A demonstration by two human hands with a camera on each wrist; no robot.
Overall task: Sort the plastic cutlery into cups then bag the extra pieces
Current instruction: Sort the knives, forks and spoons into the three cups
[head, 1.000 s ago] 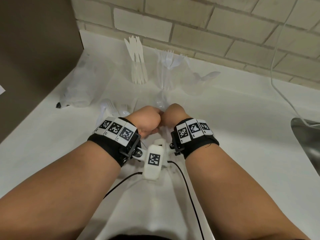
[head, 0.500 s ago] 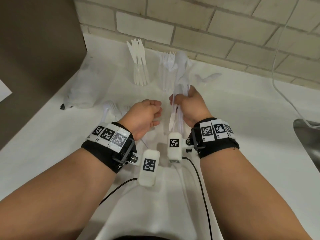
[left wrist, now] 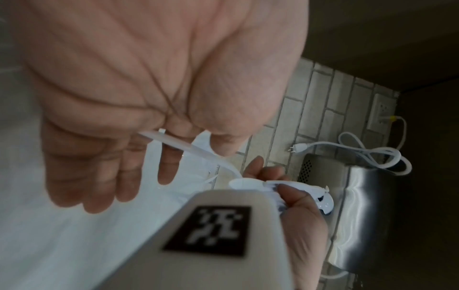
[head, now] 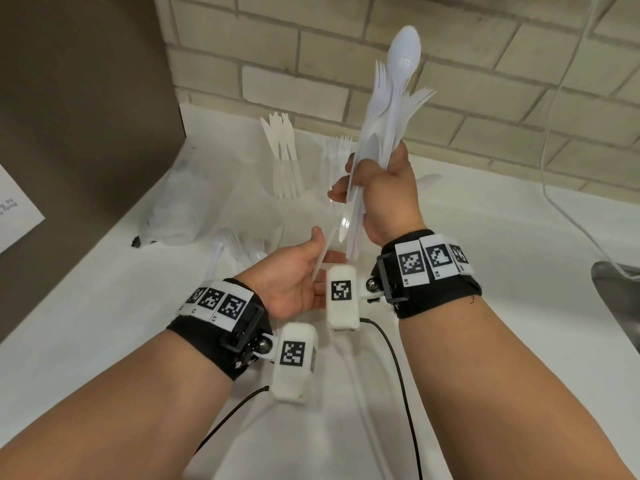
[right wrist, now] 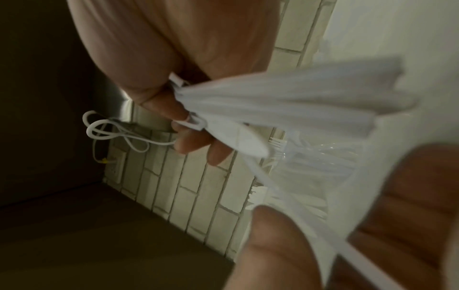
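Our right hand (head: 384,195) holds up a mixed bundle of white plastic cutlery (head: 388,109), raised above the white worktop (head: 485,271). Spoon bowls and fork tines fan out at the top, with one spoon standing tallest; the handle ends poke out below the fist. The fingers are curled closed around the middle of the bundle. We judge the bundle is held upright like this so the heads can be told apart and pieces drawn out one at a time.

Our left hand (head: 294,275) sits just below and to the left, palm turned up. Its fingers are mostly relaxed and extended, while the thumb and a fingertip pinch the handle of a single piece (head: 323,254). The piece slants up toward the bundle; its head lies against the bundle's lower end, and we cannot tell whether it is a spoon or something else.

Behind the hands, near the brick wall (head: 485,98), stand clear cups. The knife cup (head: 282,161) holds white knives upright, and beside it the fork cup (head: 337,154) holds forks. A third cup is mostly hidden behind the right hand. To the left lies a crumpled clear plastic bag (head: 173,209), and near it a loose pile of cutlery (head: 235,251) rests on the worktop. The sorting looks partly done, and bagging has not begun. At the far right is the edge of a metal sink (head: 620,299).
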